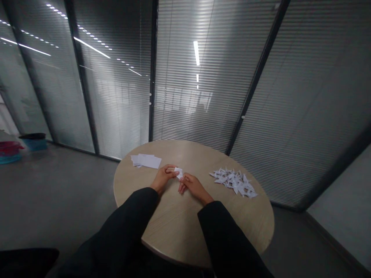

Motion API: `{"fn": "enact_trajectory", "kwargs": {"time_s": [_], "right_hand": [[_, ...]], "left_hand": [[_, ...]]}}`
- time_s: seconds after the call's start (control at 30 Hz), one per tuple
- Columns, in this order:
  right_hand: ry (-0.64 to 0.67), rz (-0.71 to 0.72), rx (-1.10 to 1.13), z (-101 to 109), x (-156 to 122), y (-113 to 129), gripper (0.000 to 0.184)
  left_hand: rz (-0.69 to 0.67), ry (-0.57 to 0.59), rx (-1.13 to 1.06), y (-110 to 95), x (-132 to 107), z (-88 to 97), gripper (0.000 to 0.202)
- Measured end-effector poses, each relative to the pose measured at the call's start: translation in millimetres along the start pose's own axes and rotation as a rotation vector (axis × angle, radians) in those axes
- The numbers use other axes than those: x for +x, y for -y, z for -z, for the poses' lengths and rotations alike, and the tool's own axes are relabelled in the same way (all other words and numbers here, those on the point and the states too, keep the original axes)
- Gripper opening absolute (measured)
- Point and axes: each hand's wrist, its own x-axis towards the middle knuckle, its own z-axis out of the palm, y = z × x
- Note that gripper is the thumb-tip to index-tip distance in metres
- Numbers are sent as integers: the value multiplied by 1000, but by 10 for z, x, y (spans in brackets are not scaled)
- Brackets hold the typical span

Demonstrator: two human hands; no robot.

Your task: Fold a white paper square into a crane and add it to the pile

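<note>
A small piece of white folded paper (179,172) lies on the round wooden table (174,227), pinched between both hands. My left hand (164,175) grips its left side with closed fingers. From the right, my right hand (191,184) holds the paper's other edge with thumb and fingertips. Both arms wear dark sleeves.
A stack of flat white paper sheets (146,160) sits at the table's far left. A heap of several folded white paper figures (234,181) lies at the right. Glass walls with blinds (203,88) stand behind. Coloured tubs (11,150) rest on the floor at far left.
</note>
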Motion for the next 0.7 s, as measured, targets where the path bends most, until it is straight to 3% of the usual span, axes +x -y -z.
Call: {"fn": "enact_trajectory", "kwargs": {"time_s": [0.2, 0.33, 0.47, 0.7], "right_hand": [[84, -20, -16, -41, -28, 0, 38], [-70, 12, -115, -34, -36, 50, 35], [-268, 57, -168, -1, -35, 93, 27], [-289, 217, -337, 51, -19, 113, 19]], "left_hand": [[14, 143, 33, -15, -21, -7, 38], [6, 81, 48, 17, 12, 27, 40], [59, 124, 101, 77, 30, 38, 44], [79, 151, 191, 89, -19, 15, 64]]}}
